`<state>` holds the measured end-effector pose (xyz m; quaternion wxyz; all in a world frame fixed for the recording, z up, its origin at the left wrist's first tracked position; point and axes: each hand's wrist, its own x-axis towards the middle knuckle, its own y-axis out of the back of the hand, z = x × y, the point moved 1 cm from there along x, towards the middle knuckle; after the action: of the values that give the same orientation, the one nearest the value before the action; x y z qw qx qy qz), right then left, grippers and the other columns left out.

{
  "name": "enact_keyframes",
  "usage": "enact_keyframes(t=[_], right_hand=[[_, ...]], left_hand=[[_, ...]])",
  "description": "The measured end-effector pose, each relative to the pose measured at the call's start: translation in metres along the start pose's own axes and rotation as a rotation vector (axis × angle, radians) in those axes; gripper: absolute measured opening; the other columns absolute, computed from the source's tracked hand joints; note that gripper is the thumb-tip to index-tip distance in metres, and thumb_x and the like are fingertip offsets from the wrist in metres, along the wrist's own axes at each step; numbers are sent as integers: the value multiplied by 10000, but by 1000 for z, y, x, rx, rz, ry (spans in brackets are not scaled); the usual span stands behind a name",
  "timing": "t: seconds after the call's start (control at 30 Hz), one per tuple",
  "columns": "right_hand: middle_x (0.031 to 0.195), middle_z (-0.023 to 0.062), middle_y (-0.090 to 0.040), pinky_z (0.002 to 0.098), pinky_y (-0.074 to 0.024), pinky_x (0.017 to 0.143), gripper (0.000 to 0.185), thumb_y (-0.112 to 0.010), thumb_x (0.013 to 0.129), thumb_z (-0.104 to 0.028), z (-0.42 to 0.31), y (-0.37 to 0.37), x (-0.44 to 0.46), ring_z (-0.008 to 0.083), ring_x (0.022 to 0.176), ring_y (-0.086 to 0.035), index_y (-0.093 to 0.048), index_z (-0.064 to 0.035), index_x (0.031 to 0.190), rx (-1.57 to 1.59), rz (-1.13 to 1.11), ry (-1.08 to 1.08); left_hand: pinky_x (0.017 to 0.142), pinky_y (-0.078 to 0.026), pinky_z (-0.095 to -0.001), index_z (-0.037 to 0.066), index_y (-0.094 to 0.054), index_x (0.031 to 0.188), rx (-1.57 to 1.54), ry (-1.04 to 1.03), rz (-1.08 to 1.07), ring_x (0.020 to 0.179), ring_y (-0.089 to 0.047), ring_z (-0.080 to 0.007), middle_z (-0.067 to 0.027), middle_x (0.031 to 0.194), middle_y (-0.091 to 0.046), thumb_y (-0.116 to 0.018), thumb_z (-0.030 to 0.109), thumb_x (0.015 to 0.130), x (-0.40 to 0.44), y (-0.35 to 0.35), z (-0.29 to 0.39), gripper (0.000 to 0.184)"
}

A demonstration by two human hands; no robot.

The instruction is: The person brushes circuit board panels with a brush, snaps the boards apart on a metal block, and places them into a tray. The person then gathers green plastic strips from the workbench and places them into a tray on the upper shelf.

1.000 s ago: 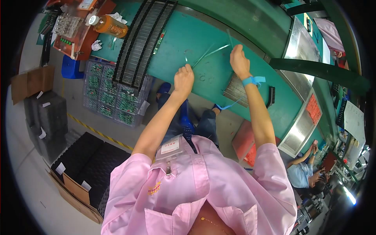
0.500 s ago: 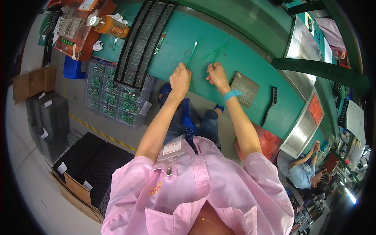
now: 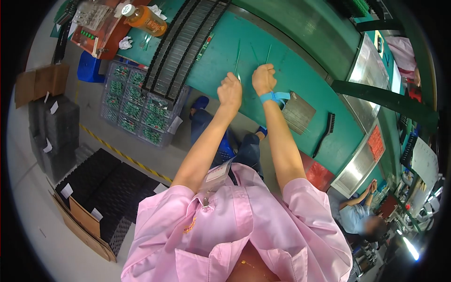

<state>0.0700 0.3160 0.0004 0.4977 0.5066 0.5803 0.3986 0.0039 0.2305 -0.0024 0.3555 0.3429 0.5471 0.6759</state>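
Note:
My left hand (image 3: 229,92) is closed over the green bench (image 3: 213,63), with a thin green strip (image 3: 238,54) rising from its fingers. Close by on the right, my right hand (image 3: 264,79) is closed too, and thin green strips (image 3: 268,53) stick out above it. Whether the strips in the two hands are joined cannot be made out. A blue band (image 3: 275,97) circles my right wrist. Just beyond that wrist lies a flat metal plate (image 3: 299,113) with thin wires on it.
A long black slotted rack (image 3: 183,44) stands left of my hands, with a narrow circuit strip (image 3: 205,46) beside it. Further left are an orange bottle (image 3: 145,20) and compartment trays (image 3: 136,101). A black brush (image 3: 324,135) lies right. Another person (image 3: 354,216) sits at lower right.
My right hand has come left from its spot a second ago, close to my left hand. The strip that stretched between them now shows as separate upright lengths. The view has shifted slightly.

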Motion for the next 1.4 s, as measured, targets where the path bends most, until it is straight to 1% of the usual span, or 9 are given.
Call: enact_keyframes(t=[0.13,0.27,0.43,0.6,0.77,0.97,1.1,1.3,1.4], right_hand=[[819,184,-575,440,-531,594,172,-504,820,-95,8,0,-4,314,598,-626,-428,29,911,-103,-9,92],[827,179,-578,435,-526,555,182,-515,816,-104,17,2,-9,319,548,-610,-428,26,910,-155,22,235],[779,150,-585,427,-515,504,205,-527,811,-125,22,-2,-40,323,494,-591,-427,23,912,-43,0,310],[739,147,-587,427,-512,499,235,-540,802,-153,20,-11,-47,330,496,-589,-425,19,913,8,90,269],[724,165,-586,435,-516,544,258,-547,798,-181,21,3,-44,322,534,-602,-425,9,921,7,-22,287],[736,185,-587,449,-508,578,261,-553,808,-202,23,-1,-39,339,586,-612,-428,-8,928,-80,-65,265],[850,184,-606,462,-480,641,294,-542,847,-230,38,-6,-32,391,706,-612,-436,2,993,601,-566,116],[899,187,-602,483,-471,633,350,-541,864,-297,27,-10,-52,391,729,-610,-430,-4,1021,438,-383,203],[942,206,-589,492,-465,642,364,-521,879,-325,6,10,-65,397,752,-604,-423,-11,1036,195,-342,248]], left_hand=[[438,-492,-287,64,-489,804,144,-21,63,523,-589,-171,-53,635,-570,-600,189,776,1,-5,4,169],[445,-503,-351,34,-473,824,-92,-11,36,545,-614,-241,-101,662,-583,-551,116,786,-1,2,5,119],[445,-502,-346,35,-476,812,-45,-24,54,542,-612,-240,-104,663,-583,-521,81,774,-2,-2,16,74],[425,-477,-282,61,-495,772,-16,-48,91,511,-566,-163,-44,622,-550,-580,128,734,-4,-2,14,115],[445,-496,-348,38,-479,803,-82,-36,63,539,-610,-244,-101,644,-574,-533,101,773,-4,-6,16,88],[452,-489,-336,46,-496,773,81,-61,121,538,-601,-226,-82,614,-566,-585,161,745,-3,-1,17,148],[531,-502,-417,26,-500,775,-369,78,-198,604,-633,-316,-150,669,-613,-554,180,787,-1,12,-1,164],[624,-495,-466,4,-521,829,-570,180,-304,686,-635,-382,-177,773,-652,-504,197,847,0,17,-8,194],[662,-490,-452,12,-545,907,-634,259,-399,752,-630,-391,-170,841,-662,-483,207,871,-4,32,-9,208]])
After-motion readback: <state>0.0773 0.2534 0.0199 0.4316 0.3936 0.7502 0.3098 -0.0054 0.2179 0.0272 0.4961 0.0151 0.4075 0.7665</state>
